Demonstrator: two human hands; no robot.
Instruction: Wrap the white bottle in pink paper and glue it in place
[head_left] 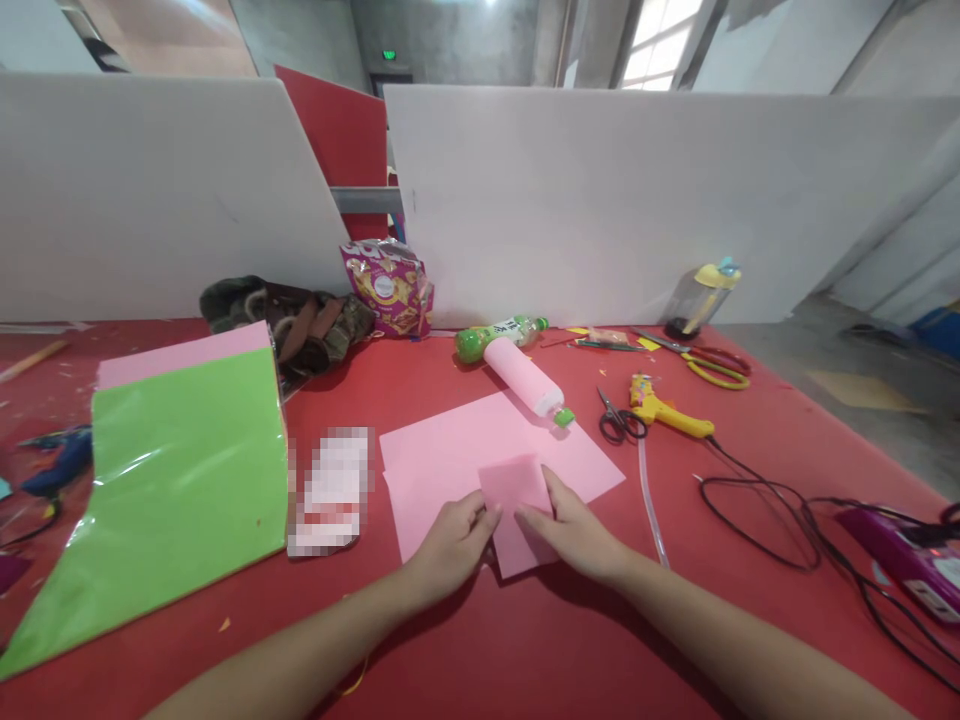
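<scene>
One pink slip [514,492], long axis fore-and-aft, is pinched at opposite edges between left grip [454,540] and right grip [576,530], neither nearer, overlapping pink sheets [439,465] in view.

Pink ppr [514,485] btwn both hands [450,545] [586,535]

Even, fairly bright light fills the room, with a blown-out window [664,42] at upper right and a green sign [388,54] glowing against the dimmer back wall [457,50], while soft shadows darken the red tabletop [480,665] beneath the right hand [586,530] and its forearm. White glare streaks the clear sleeve over the green sheet [195,470]. The wide lens stretches things toward the edges, fine detail is slightly soft throughout, and coarse pixelation hides a pale item [334,485] left of centre.
</scene>
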